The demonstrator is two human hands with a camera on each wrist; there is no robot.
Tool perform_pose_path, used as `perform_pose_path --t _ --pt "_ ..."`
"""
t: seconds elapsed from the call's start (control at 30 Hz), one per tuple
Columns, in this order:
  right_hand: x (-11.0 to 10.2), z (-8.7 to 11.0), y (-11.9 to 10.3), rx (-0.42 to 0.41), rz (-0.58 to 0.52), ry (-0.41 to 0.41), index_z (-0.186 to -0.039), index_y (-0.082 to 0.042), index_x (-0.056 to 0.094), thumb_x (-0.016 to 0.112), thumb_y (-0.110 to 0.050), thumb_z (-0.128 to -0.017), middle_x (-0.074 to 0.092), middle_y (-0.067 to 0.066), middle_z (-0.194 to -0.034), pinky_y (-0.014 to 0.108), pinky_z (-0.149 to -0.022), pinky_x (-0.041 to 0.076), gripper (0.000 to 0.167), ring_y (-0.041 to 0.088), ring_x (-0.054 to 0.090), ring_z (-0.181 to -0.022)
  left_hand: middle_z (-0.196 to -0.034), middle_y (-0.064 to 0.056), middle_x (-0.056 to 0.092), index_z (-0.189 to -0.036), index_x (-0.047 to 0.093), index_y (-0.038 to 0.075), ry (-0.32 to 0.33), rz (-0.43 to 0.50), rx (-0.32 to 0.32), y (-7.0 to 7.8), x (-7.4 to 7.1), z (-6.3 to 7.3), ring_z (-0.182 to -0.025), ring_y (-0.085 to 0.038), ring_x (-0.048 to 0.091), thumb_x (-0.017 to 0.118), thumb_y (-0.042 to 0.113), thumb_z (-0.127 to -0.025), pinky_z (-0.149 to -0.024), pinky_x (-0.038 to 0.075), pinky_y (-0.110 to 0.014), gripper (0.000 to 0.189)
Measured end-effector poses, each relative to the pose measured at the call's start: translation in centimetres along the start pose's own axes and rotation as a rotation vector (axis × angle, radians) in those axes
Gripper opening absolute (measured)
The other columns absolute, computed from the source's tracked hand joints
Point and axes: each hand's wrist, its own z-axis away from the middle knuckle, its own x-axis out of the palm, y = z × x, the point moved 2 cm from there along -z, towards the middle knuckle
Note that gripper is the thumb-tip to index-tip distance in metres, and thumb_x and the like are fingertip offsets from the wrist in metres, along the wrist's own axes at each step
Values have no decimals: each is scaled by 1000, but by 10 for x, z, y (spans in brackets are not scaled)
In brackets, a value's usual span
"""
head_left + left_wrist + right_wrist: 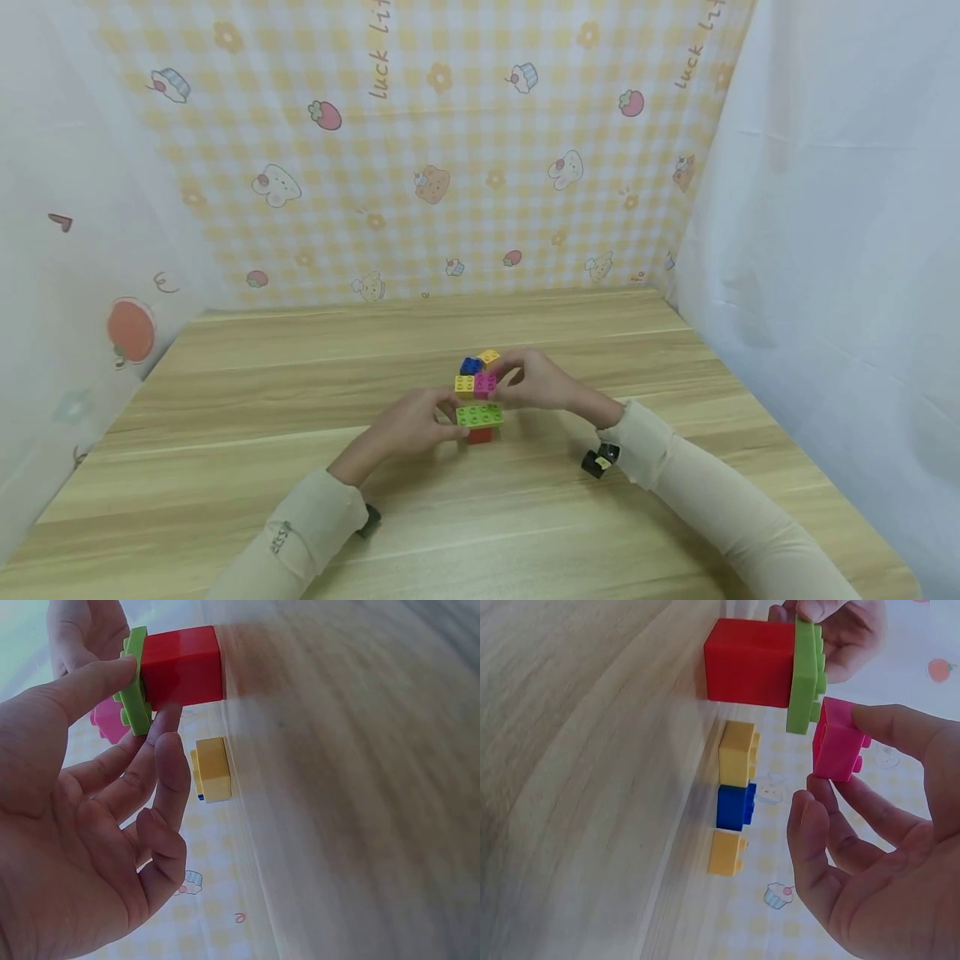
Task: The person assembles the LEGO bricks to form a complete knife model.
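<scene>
My left hand [411,423] pinches a flat lime-green toy brick [135,682] between thumb and fingers. That brick sits on top of a red block [750,661] standing on the table. In my right hand [542,382] a pink brick [838,740] is gripped between thumb and fingertips, its studs turned up. It hovers just beyond the green brick's far edge and above its level; whether they touch I cannot tell. Behind them stand a yellow brick [737,754], a blue brick [736,806] and an orange-yellow brick [724,853] in a row.
The wooden table [637,533] runs back to a checked yellow cloth [480,125] with printed pictures. White cloth [832,208] hangs at the right side. Small black devices [596,464] are strapped beneath both sleeve cuffs, close over the tabletop.
</scene>
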Motion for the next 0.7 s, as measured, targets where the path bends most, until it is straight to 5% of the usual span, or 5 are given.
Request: perform_pose_path --t 0.23,0.7 --pt "6 3 -6 -71 -7 -40 -110 -5 70 75 -10 -87 68 7 -108 32 -83 55 24 25 64 -102 -97 5 69 -113 68 14 -7 7 29 -2 0 0 -92 -17 65 77 37 -86 -82 53 -43 36" --pt "13 5 -6 -80 -35 -82 -112 -2 70 75 -7 -86 69 7 -107 31 -84 55 26 26 67 -98 -99 7 68 -116 68 16 -3 8 32 -3 2 -1 -92 -15 64 76 37 -87 -81 53 -42 37"
